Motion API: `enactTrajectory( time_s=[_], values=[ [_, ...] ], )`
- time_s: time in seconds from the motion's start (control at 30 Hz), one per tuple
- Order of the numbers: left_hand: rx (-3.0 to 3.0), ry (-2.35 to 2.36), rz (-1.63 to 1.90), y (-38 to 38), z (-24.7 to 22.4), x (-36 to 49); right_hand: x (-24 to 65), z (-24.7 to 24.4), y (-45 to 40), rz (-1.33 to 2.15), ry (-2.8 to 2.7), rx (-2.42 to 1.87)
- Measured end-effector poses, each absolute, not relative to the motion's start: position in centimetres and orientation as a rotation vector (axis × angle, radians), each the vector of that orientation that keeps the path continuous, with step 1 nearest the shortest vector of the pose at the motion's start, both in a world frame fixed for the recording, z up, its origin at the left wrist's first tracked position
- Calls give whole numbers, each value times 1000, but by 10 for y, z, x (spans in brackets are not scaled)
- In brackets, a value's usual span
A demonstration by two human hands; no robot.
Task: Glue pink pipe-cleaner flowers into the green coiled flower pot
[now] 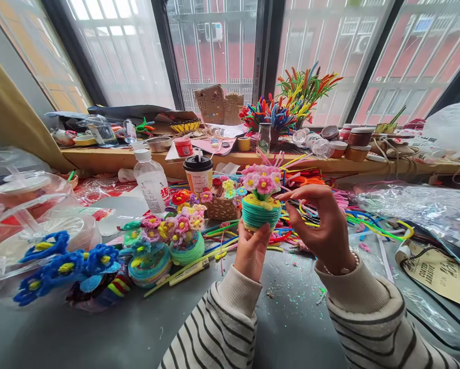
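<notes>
A small flower pot (259, 214) wrapped in turquoise cord, with a yellow top, is held up by my left hand (252, 252), its fingers and thumb around the base. Pink fuzzy flowers (261, 180) with yellow centres rise from the pot on green stems. Just right of the pot, my right hand (322, 225) hovers with its thumb and forefinger curved and apart; I see nothing between them. To the left stand similar pots: a green one (187, 249) and a striped turquoise one (150, 267), both topped with fuzzy flowers. Blue flowers (66, 266) lean out of a dark striped pot (99, 294).
Pipe cleaners (360, 223) lie scattered behind my hands. A water bottle (150, 179), a lidded cup (198, 175) and a yellow cutter knife (189, 271) are to the left. Glitter bits (295, 287) dot the grey table (284, 338). Plastic wrapping (418, 205) and sandpaper (441, 271) lie right.
</notes>
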State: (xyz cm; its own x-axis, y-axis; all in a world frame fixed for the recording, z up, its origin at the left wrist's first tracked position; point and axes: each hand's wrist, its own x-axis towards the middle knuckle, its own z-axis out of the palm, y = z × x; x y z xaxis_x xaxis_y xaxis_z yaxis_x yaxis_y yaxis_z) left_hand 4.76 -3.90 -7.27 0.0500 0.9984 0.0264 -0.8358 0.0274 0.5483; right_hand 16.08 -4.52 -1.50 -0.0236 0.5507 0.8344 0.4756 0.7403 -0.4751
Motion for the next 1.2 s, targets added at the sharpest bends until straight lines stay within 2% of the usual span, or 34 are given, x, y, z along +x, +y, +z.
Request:
enactTrajectory(
  time_s=[0.97, 1.1, 1.2],
  values=[
    [550, 461, 1494, -39, -78, 52, 153, -27, -38, -306, -1495, -1113],
    [570, 486, 1472, -36, -76, 50, 167, -16, -41, -404, -1386, -1180],
    [574, 505, 1486, -33, -75, 48, 192, -13, -53, -342, -1352, -1216]
  ],
)
